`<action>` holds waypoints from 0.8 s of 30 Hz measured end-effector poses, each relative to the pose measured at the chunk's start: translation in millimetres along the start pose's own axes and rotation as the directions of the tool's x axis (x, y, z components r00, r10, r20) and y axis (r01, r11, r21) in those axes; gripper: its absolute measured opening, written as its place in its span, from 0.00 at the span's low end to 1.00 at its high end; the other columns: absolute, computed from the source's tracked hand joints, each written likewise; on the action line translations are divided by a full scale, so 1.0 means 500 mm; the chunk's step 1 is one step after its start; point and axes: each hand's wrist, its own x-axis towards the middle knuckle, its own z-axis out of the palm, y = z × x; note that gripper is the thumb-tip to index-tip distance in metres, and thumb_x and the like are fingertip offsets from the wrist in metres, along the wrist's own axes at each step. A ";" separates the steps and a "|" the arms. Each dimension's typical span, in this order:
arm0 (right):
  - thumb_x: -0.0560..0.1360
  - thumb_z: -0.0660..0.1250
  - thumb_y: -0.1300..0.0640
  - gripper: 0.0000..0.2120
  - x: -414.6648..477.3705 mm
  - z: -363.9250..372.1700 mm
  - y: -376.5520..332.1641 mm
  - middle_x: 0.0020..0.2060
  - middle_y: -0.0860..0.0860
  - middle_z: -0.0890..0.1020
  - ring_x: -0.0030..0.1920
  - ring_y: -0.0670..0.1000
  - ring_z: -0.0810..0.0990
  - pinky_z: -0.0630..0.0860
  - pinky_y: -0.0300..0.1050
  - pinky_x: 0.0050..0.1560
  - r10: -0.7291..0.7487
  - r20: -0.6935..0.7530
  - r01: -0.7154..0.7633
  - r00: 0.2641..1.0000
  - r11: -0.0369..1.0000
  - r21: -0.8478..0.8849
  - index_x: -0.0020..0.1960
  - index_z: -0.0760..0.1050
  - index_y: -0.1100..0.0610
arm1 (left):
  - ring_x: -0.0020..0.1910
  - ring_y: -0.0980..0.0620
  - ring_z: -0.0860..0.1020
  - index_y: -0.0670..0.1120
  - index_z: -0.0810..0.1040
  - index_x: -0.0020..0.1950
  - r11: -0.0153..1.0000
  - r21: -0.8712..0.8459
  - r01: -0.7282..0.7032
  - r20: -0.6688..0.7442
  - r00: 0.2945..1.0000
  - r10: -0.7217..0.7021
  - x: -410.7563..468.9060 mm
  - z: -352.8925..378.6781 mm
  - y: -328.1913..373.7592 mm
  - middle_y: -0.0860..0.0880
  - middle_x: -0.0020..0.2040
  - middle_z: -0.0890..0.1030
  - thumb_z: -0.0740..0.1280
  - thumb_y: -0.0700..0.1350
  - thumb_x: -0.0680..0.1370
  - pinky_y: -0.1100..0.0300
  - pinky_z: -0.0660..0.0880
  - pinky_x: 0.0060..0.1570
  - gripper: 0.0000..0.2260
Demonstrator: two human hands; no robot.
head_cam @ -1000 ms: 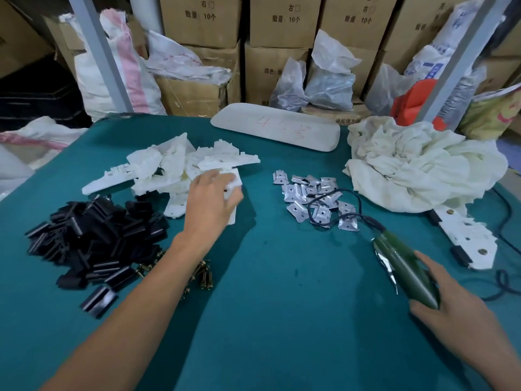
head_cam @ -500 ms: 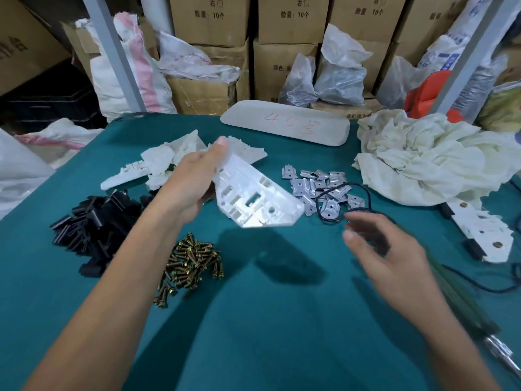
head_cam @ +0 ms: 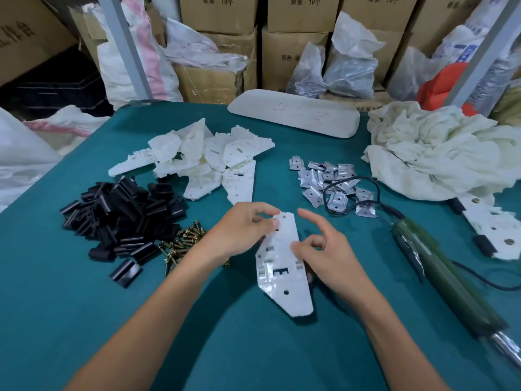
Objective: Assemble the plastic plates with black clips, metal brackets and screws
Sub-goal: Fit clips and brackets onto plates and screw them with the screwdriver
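Observation:
A white plastic plate (head_cam: 282,273) with slots and holes is held over the middle of the green table (head_cam: 253,348). My left hand (head_cam: 239,232) pinches its far end, and my right hand (head_cam: 324,249) holds its right edge, index finger raised. A pile of white plates (head_cam: 203,159) lies behind. Black clips (head_cam: 121,215) are heaped at the left, brass screws (head_cam: 180,244) lie beside them, and metal brackets (head_cam: 327,179) are scattered to the right.
A green electric screwdriver (head_cam: 439,277) with a black cord lies at the right. An assembled plate (head_cam: 496,232) sits at the right edge below a crumpled white cloth (head_cam: 439,153). A grey padded board (head_cam: 293,114) lies at the back. Boxes and bags stand behind the table.
My left hand lifted a plate from the pile and brought it to the table's middle. My right hand let go of the screwdriver and came over to hold the plate.

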 end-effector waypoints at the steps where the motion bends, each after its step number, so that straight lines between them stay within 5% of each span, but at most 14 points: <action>1: 0.77 0.71 0.57 0.26 0.002 0.002 0.009 0.28 0.49 0.77 0.30 0.47 0.73 0.72 0.39 0.37 -0.014 -0.004 0.013 1.000 0.998 -0.069 0.72 0.70 0.41 | 0.54 0.59 0.82 0.51 0.81 0.64 0.999 0.039 -0.020 0.014 1.000 0.019 -0.002 0.007 -0.005 0.52 0.54 0.85 0.69 0.48 0.81 0.68 0.74 0.54 0.12; 3: 0.77 0.72 0.53 0.25 0.006 0.005 0.020 0.24 0.46 0.74 0.27 0.43 0.69 0.67 0.31 0.33 -0.061 -0.016 0.057 0.998 0.978 -0.201 0.71 0.71 0.42 | 0.55 0.61 0.81 0.51 0.81 0.64 0.991 0.117 -0.069 0.033 0.997 0.066 -0.005 0.020 -0.010 0.56 0.56 0.84 0.68 0.48 0.81 0.64 0.74 0.58 0.12; 6: 0.76 0.73 0.49 0.24 0.011 0.001 0.030 0.24 0.47 0.77 0.28 0.43 0.72 0.67 0.32 0.34 -0.087 -0.045 0.069 0.995 0.951 -0.300 0.70 0.73 0.44 | 0.47 0.66 0.78 0.54 0.83 0.57 0.952 0.284 -0.113 -0.040 0.991 0.130 -0.005 0.009 -0.017 0.64 0.46 0.82 0.65 0.50 0.82 0.70 0.72 0.48 0.09; 10: 0.74 0.74 0.46 0.23 0.015 -0.002 0.038 0.32 0.45 0.81 0.37 0.42 0.78 0.71 0.38 0.42 -0.122 -0.116 0.066 0.986 0.914 -0.399 0.68 0.76 0.43 | 0.55 0.51 0.79 0.49 0.82 0.59 0.834 0.551 -0.025 -0.276 0.938 0.210 -0.003 -0.076 -0.030 0.53 0.53 0.84 0.67 0.48 0.81 0.55 0.75 0.57 0.09; 13: 0.75 0.74 0.46 0.21 0.021 0.001 0.040 0.34 0.41 0.81 0.39 0.41 0.78 0.73 0.42 0.48 -0.150 -0.144 0.081 0.978 0.911 -0.404 0.67 0.77 0.45 | 0.61 0.42 0.76 0.47 0.80 0.63 0.684 0.707 0.181 -0.409 0.893 0.187 -0.004 -0.167 -0.053 0.46 0.59 0.82 0.66 0.49 0.81 0.46 0.72 0.63 0.12; 18: 0.76 0.73 0.48 0.17 0.029 0.000 0.047 0.34 0.39 0.81 0.37 0.40 0.77 0.72 0.42 0.46 -0.157 -0.143 0.093 0.977 0.921 -0.378 0.64 0.77 0.45 | 0.59 0.40 0.76 0.51 0.80 0.60 0.471 0.804 0.363 -0.395 0.918 -0.033 -0.006 -0.264 -0.096 0.46 0.57 0.82 0.65 0.54 0.80 0.46 0.69 0.61 0.12; 24: 0.77 0.71 0.45 0.13 0.031 -0.002 0.060 0.34 0.41 0.80 0.36 0.41 0.77 0.71 0.41 0.42 -0.165 -0.128 0.110 0.978 0.928 -0.355 0.61 0.77 0.40 | 0.51 0.38 0.79 0.44 0.81 0.50 0.371 0.859 0.353 -0.433 0.887 0.159 0.010 -0.257 -0.133 0.43 0.48 0.83 0.58 0.53 0.84 0.46 0.69 0.57 0.17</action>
